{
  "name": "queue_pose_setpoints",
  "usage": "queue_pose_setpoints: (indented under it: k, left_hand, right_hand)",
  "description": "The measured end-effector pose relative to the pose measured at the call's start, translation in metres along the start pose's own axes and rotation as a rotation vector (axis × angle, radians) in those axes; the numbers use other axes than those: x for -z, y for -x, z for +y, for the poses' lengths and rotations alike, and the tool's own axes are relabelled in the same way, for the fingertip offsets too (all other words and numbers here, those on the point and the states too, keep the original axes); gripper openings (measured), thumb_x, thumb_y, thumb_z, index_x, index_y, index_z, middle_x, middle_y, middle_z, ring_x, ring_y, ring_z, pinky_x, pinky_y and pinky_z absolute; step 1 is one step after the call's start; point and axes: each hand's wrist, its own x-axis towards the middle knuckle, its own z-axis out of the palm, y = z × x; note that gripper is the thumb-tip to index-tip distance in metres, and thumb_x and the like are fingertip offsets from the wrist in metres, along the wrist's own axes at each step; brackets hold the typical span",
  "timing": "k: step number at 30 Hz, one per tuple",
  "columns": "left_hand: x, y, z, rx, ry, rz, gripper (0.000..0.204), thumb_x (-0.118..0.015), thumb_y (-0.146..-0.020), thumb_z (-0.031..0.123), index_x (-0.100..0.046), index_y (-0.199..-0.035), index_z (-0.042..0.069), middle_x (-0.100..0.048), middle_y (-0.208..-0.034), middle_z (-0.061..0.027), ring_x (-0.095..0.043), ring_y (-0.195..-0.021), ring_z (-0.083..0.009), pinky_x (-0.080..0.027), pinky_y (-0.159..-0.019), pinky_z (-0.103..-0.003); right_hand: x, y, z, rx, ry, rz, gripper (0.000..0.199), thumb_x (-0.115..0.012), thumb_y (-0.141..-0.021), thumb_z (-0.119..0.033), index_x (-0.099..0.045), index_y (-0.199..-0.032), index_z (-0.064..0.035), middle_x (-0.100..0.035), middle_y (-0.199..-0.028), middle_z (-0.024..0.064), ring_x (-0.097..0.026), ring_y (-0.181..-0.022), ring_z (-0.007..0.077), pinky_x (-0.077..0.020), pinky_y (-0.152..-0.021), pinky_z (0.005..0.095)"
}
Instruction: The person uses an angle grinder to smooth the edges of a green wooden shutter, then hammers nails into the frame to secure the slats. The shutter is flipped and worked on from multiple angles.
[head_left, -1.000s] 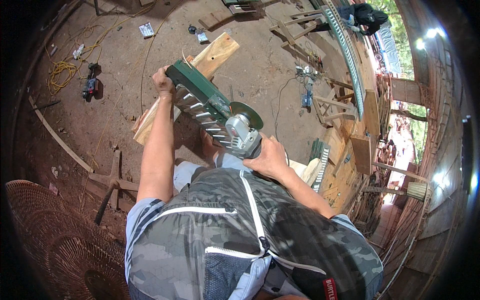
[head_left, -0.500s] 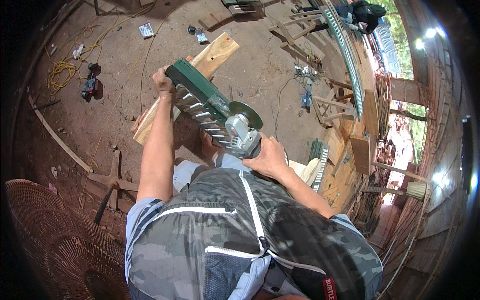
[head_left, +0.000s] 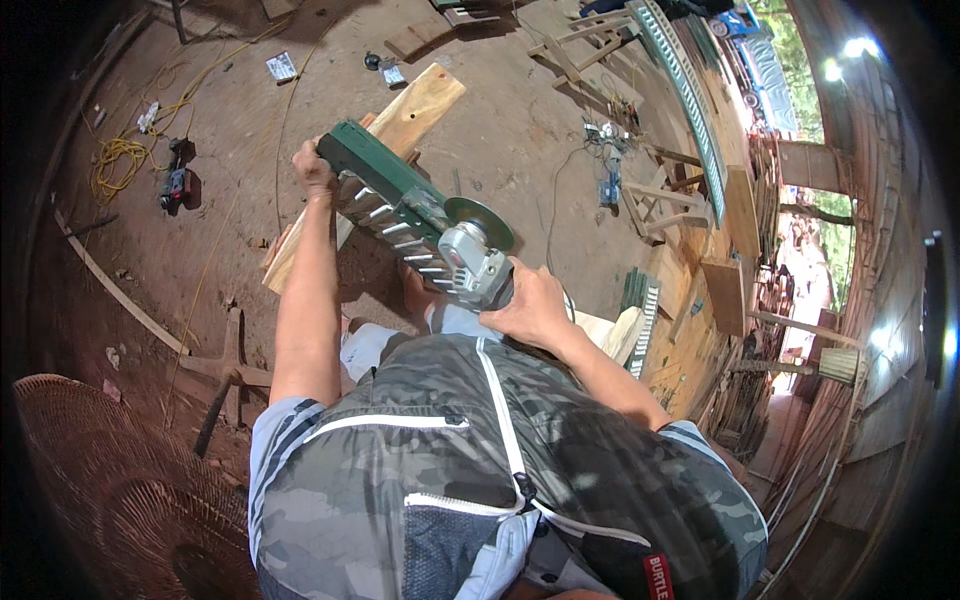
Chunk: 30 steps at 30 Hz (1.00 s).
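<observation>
My left hand (head_left: 315, 168) is closed around the far left end of a long dark green bar (head_left: 375, 165) with a row of pale, peg-like prongs along its near side. The bar slants down toward my body. My right hand (head_left: 535, 305) grips the body of a grey angle grinder (head_left: 468, 255). Its round disc (head_left: 485, 222) sits against or just over the bar's right part; I cannot tell whether it touches. Under the bar lies a light wooden board (head_left: 425, 105), running crosswise, its lower left end beside my left forearm.
A large round fan (head_left: 110, 490) stands at lower left beside a cross-shaped base (head_left: 230, 375). A yellow cord (head_left: 120, 165) and a cordless power tool (head_left: 176, 180) lie at far left. Wooden frames (head_left: 665, 210), a blue tool (head_left: 609, 188) and a green slatted piece (head_left: 645, 300) are at right.
The green bar, both hands and the grinder sit slightly farther left in view, along with a small shift of the whole scene. Both grips are kept.
</observation>
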Motion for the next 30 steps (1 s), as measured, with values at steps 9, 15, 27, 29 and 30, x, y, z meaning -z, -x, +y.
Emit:
queue_pose_setpoints:
  k: [9,15,27,29,30]
  left_hand:
    - [-0.002,0.014,-0.018,0.552,0.425,0.026,0.027,-0.053,-0.094,0.017,-0.074,-0.087,0.001,-0.073,-0.081,-0.0109,-0.066,-0.071,-0.0265,-0.053,-0.067,-0.040]
    - [0.014,-0.006,0.024,0.781,0.677,0.043,0.040,-0.049,-0.094,0.026,-0.074,-0.081,-0.003,-0.067,-0.075,-0.0052,-0.058,-0.068,-0.0155,-0.049,-0.064,-0.036]
    - [0.006,0.006,0.005,0.496,0.366,0.016,0.033,-0.051,-0.097,0.016,-0.073,-0.082,-0.003,-0.072,-0.078,-0.0108,-0.062,-0.070,-0.0170,-0.050,-0.064,-0.037]
    - [0.008,0.004,0.015,0.465,0.325,0.020,0.032,-0.052,-0.097,0.015,-0.074,-0.083,-0.003,-0.073,-0.079,-0.0129,-0.063,-0.070,-0.0178,-0.051,-0.064,-0.037]
    - [0.009,0.003,0.014,0.458,0.319,0.035,0.032,-0.052,-0.097,0.016,-0.074,-0.084,-0.003,-0.073,-0.079,-0.0135,-0.064,-0.070,-0.0181,-0.051,-0.065,-0.037]
  right_hand:
    - [0.020,0.024,0.046,-0.025,-0.090,0.213,0.068,-0.087,-0.063,-0.034,-0.067,-0.120,-0.0032,-0.074,-0.086,0.0226,-0.074,-0.085,0.0427,-0.0588,-0.077,0.0480]
    - [0.021,0.031,0.058,-0.024,-0.160,0.205,0.064,-0.086,-0.064,-0.030,-0.067,-0.119,-0.0022,-0.074,-0.085,0.0218,-0.074,-0.082,0.0406,-0.0579,-0.075,0.0453]
    - [0.013,0.014,0.033,0.011,-0.100,0.104,0.059,-0.086,-0.067,-0.037,-0.068,-0.112,-0.0032,-0.073,-0.082,0.0222,-0.073,-0.082,0.0425,-0.0577,-0.075,0.0474]
    - [0.011,0.009,0.026,0.023,-0.081,0.084,0.060,-0.086,-0.067,-0.037,-0.068,-0.113,-0.0036,-0.073,-0.083,0.0229,-0.073,-0.082,0.0430,-0.0577,-0.075,0.0486]
    - [0.010,0.007,0.023,0.039,-0.077,0.075,0.061,-0.086,-0.066,-0.037,-0.067,-0.113,-0.0037,-0.073,-0.083,0.0233,-0.073,-0.083,0.0433,-0.0576,-0.076,0.0493]
